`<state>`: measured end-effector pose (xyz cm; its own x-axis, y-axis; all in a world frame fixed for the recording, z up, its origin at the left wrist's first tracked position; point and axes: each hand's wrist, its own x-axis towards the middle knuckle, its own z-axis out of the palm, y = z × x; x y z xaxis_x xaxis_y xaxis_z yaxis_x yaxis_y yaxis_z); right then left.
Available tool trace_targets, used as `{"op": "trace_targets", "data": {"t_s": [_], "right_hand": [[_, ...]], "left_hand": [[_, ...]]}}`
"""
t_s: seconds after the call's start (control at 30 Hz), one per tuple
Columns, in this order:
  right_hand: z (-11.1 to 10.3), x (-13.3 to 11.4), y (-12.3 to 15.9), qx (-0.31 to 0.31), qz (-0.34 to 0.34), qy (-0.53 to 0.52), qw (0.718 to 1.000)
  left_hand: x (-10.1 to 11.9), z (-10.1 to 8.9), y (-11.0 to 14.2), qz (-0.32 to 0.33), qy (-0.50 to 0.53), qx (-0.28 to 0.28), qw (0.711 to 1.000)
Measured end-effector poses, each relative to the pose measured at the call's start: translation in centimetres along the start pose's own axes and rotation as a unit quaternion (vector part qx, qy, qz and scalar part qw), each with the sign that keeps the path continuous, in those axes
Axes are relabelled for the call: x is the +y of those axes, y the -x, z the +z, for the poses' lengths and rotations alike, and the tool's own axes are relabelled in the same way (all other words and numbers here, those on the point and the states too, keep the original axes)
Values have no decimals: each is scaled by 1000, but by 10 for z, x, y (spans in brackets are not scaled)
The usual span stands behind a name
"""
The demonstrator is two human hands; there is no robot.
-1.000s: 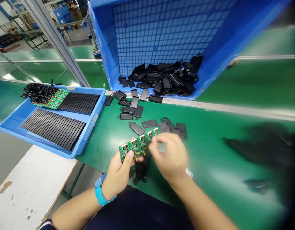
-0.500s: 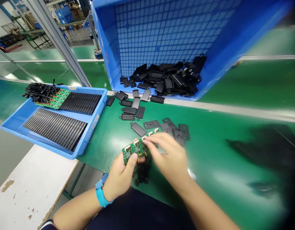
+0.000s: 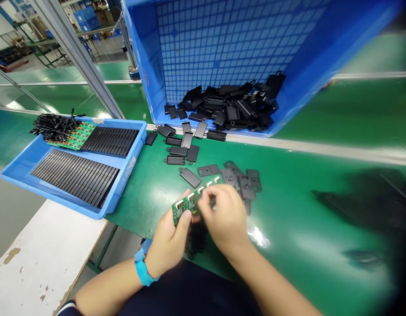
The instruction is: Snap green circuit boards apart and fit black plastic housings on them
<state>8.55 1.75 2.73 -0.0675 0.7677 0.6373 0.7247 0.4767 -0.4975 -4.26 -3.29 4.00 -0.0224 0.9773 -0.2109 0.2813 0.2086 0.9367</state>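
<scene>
A green circuit board panel with several small white-framed displays is tilted up above the green table. My left hand grips its near left end, thumb across the front. Curled fingers of my right hand are at the panel's middle, pinched; anything between the fingertips is hidden. Dark wires with black ends hang below the panel, blurred. Just beyond it lie a black plastic case with a loop and several flat black covers.
A tipped blue crate holds a heap of black cases, and several more lie before it. At left, a blue tray carries rows of black pieces and green boards with black cables. A metal post rises behind.
My right hand has curled and turned inward at the board, its fingers drawn closer together. The panel and my left hand have shifted slightly right.
</scene>
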Motion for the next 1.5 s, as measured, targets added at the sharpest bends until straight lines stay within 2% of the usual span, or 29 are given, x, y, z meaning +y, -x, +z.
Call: {"op": "trace_targets", "data": {"t_s": [0.1,0.17,0.3,0.37,0.5,0.63,0.83,1.1,1.27,1.4,1.5], "right_hand": [[-2,4,-1,37,33,-13,999],[-4,4,-2,49,18,-21,998],[-1,-4,-2,-32,-62,-59,996],[2,-8,-2,-58,-81,-87,991],[0,-11,-4,-49,-41,-150,987],[-6,-12,-8,-64,16,-167,984],[-9,-13,-7,-63,-15,-143,988],[-4,-13,0,-47,-53,-77,994],[0,-9,1,-52,-30,-50,997],[-5,-2,-4,-4,10,-30,999],[-8,-4,-8,18,-6,-40,999]], "left_hand": [[1,1,-3,-9,35,5,999],[2,0,-4,-6,42,8,999],[2,-1,-6,-4,17,8,1000],[1,-3,-7,7,12,-8,1000],[0,-6,-8,72,1,-71,995],[-1,-7,-7,98,-3,-93,991],[2,-7,-8,126,-24,-107,986],[4,-6,-6,129,-32,-118,984],[5,-4,-5,102,-20,-104,989],[5,-3,-6,54,40,-85,994],[6,-3,-7,50,61,-93,993]]}}
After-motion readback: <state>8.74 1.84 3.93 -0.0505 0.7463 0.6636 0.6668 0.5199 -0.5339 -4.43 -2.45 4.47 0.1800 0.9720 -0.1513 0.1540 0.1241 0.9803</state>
